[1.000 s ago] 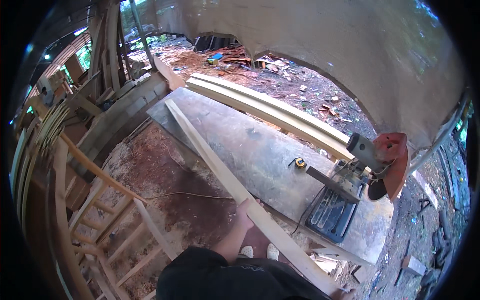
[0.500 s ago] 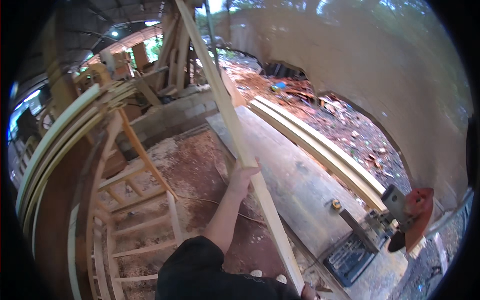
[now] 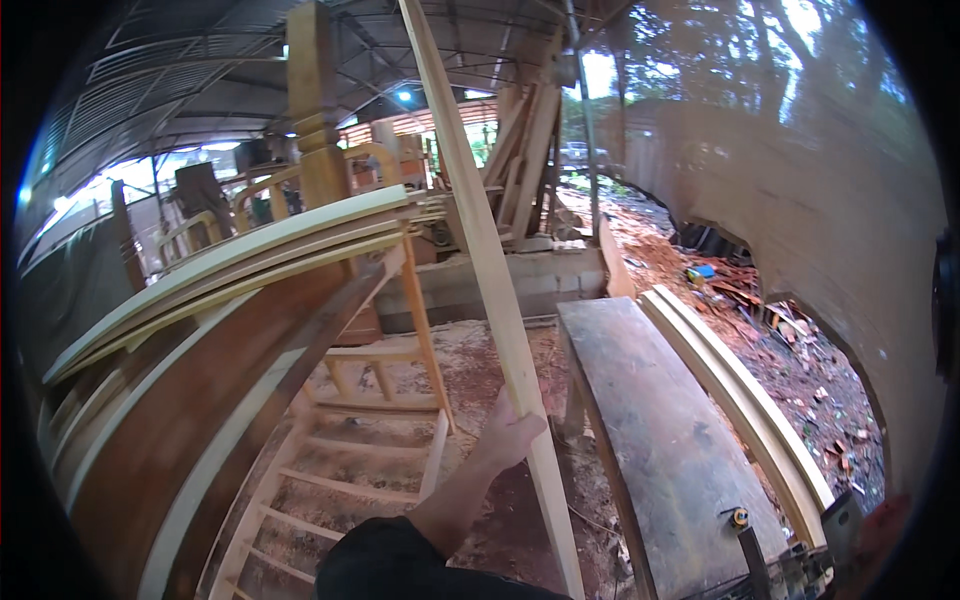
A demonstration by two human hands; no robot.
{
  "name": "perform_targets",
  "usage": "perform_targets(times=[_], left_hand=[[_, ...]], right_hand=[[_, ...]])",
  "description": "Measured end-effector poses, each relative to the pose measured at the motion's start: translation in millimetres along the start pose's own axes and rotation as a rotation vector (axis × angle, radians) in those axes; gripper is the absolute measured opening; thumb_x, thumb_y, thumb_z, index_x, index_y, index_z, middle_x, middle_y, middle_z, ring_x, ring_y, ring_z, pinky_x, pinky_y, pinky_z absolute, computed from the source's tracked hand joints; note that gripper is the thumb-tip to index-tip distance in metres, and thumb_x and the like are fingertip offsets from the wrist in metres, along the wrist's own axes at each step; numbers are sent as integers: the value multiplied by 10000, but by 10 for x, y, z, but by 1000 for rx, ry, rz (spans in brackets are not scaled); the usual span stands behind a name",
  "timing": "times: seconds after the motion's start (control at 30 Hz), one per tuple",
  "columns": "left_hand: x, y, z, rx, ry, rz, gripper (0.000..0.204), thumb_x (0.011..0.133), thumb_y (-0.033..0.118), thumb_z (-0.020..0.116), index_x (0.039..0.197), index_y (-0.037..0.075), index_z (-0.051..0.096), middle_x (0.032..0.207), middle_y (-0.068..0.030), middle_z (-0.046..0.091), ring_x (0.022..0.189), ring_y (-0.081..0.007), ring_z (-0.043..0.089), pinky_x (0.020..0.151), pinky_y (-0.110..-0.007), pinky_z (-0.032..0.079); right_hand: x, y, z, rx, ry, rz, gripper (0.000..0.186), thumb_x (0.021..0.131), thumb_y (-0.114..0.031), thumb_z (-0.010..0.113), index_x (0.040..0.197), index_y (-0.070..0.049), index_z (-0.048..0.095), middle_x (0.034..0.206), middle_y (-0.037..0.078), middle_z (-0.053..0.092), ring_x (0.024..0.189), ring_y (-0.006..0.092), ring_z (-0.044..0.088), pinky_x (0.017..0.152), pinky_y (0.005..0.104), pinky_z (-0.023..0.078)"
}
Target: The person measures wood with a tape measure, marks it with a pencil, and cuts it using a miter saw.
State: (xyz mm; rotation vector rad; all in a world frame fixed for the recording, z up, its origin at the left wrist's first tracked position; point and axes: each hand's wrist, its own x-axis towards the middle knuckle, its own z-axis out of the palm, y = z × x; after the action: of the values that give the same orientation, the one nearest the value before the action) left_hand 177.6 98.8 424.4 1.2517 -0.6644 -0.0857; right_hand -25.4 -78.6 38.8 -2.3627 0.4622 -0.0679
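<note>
A long, pale wooden board (image 3: 472,215) rises in front of me, running from the lower edge up past the top of the picture. My left hand (image 3: 512,432) is closed around its lower part, with the fingers wrapped about its edge. The board tilts a little to the left at its upper end. To its right stands a worn grey worktable (image 3: 650,390). My right hand does not show, and the board's bottom end is cut off by the lower edge.
Slatted wooden furniture frame (image 3: 375,493) on the sawdust-strewn floor at left, beside stacked boards (image 3: 240,232). Two long pale beams (image 3: 740,405) lie along the worktable's far right side. A yellow tape measure (image 3: 739,517) and a machine (image 3: 800,575) occupy its near end.
The view has swung up and left, so the worktable and machine sit lower. My left hand still holds the board. My right hand, earlier at the board's lower end, has left the view.
</note>
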Motion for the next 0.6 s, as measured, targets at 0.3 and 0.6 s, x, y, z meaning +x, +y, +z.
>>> perform_targets(times=[0.3,0.6], left_hand=[[-391,521,-334,-13,134,211,543,755,-69,514,1295,-8,487,1158,-116,594,1040,-213,634,911,-376,534],[-689,979,-931,-60,382,413,608,653,64,601,1248,-36,528,1115,-146,625,992,-259,651,875,-398,549]], right_hand=[[21,224,326,-20,-85,-75,212,814,-128,628,984,-2,622,816,171,656,786,307,640,724,446,511],[216,620,143,157,186,-171,177,773,-130,670,896,-9,628,817,163,667,824,297,656,729,425,512]])
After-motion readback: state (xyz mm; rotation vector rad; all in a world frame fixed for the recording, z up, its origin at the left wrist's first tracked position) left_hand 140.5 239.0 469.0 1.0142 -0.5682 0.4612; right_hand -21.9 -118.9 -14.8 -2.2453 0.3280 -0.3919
